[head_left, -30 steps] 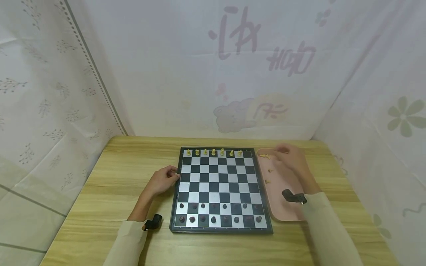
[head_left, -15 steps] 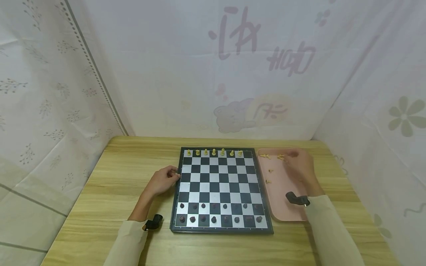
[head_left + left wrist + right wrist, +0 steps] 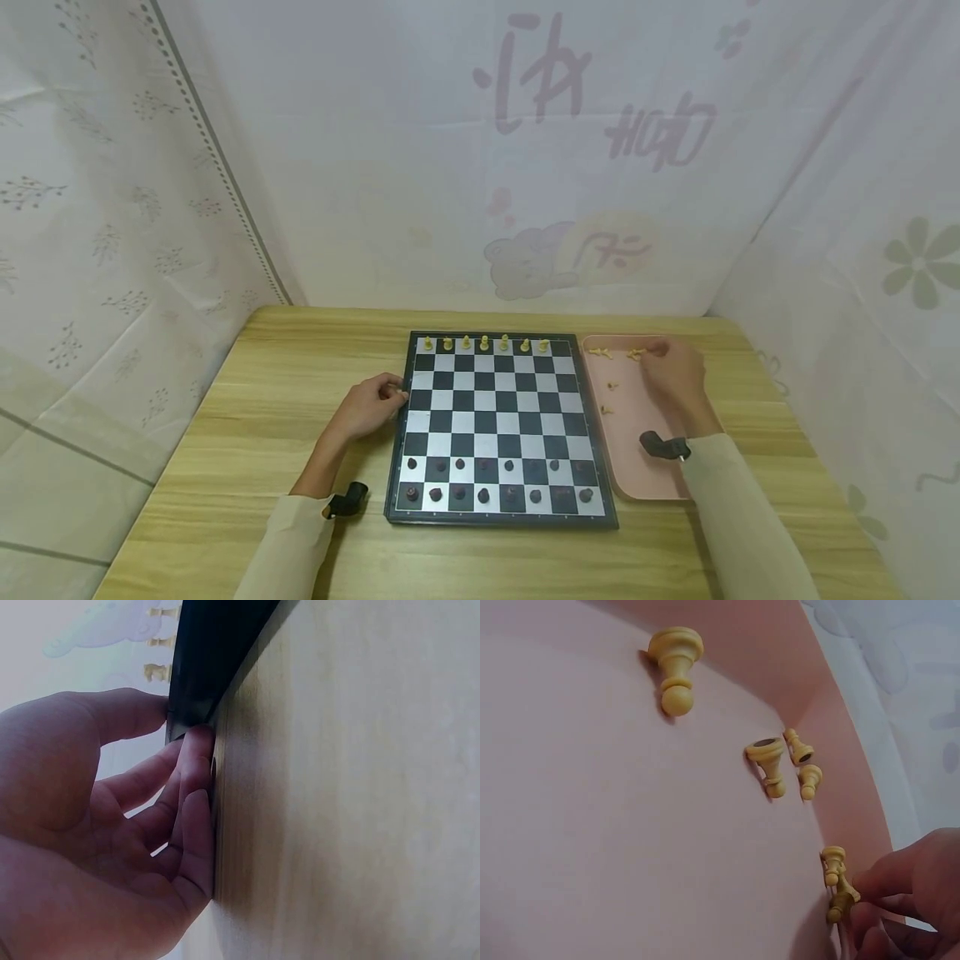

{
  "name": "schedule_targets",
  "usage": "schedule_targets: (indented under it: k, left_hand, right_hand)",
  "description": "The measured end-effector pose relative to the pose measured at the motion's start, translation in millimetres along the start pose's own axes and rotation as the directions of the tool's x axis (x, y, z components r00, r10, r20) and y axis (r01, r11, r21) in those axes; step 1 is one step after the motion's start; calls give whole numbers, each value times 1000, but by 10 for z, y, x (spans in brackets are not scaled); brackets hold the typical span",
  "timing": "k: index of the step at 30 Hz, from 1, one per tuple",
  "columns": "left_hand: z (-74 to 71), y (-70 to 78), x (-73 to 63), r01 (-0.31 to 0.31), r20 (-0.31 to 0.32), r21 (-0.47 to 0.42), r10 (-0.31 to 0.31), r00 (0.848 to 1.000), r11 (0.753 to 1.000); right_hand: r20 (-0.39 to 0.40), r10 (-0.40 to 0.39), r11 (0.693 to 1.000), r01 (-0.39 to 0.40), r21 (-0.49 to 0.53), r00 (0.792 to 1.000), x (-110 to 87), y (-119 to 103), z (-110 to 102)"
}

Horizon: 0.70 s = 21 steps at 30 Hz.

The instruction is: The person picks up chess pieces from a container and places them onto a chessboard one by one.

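Note:
A black-and-white chessboard lies on the table. My left hand holds its left edge, with the thumb at the upper rim and the other fingers low against the side. To the right of the board is a pink tray with several pale yellow pawns lying in it. At the tray's far side my right hand pinches a yellow chess piece between its fingertips. Another yellow piece lies touching or very near it. Its exact kind is partly hidden by the fingers.
Several yellow pieces stand in the board's far row, whose right corner square is bare. Two dark rows of pieces stand at the near side. Wood-grained table surrounds the board. A patterned white curtain rises behind.
My right hand moved right from the tray's upper left, uncovering yellow pieces, then shifted slightly left with its fingertips at them. My left hand stays at the board's edge.

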<state>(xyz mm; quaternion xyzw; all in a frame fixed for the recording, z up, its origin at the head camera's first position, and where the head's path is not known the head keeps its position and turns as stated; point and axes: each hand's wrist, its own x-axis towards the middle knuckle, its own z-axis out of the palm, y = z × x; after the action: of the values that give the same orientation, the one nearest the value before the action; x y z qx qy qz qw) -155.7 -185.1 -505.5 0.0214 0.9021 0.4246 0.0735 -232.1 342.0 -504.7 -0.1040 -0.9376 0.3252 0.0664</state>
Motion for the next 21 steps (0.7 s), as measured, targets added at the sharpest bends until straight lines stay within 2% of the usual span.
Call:
schedule_targets:
  k: [5, 21]
  left_hand:
    - [0, -13, 11, -2, -4, 3, 2, 1000, 1000]
    - [8, -17, 12, 2, -13, 8, -2, 1000, 1000]
  right_hand:
    - [-11, -49, 999, 49, -5, 999, 32, 14, 41]
    - [5, -120, 992, 120, -33, 993, 40, 9, 43]
